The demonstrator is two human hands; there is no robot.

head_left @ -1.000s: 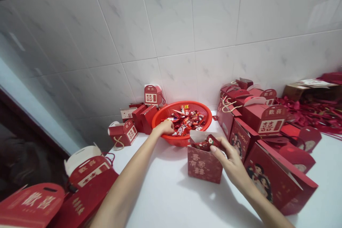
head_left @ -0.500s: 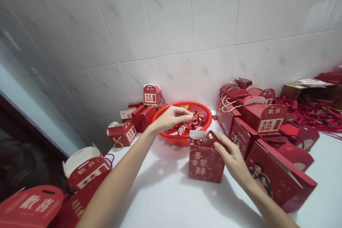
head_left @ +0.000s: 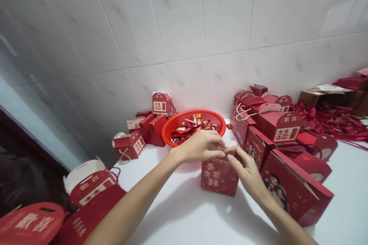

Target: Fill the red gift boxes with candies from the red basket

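A small red box (head_left: 220,178) with gold characters stands upright on the white table. My left hand (head_left: 205,146) is over the box's top left side, its fingers bent and close together; whatever they hold is hidden. My right hand (head_left: 243,162) pinches the box's top right edge, its fingertips close to those of my left hand. The box's opening is mostly covered by both hands. Just behind my left hand, a red plastic basket (head_left: 166,132) holds wrapped candies (head_left: 198,122).
Stacked red gift boxes (head_left: 283,130) stand at the right, with a large red box (head_left: 290,187) nearer. Red ribbons (head_left: 327,122) lie beyond. More boxes (head_left: 130,143) stand left of the basket, and others (head_left: 93,187) at the near left. A tiled wall (head_left: 186,26) rises behind.
My left hand has moved from over the basket down and right to the box opening. The candies are more visible. My right hand stays at the box, its fingertips nearer my left.
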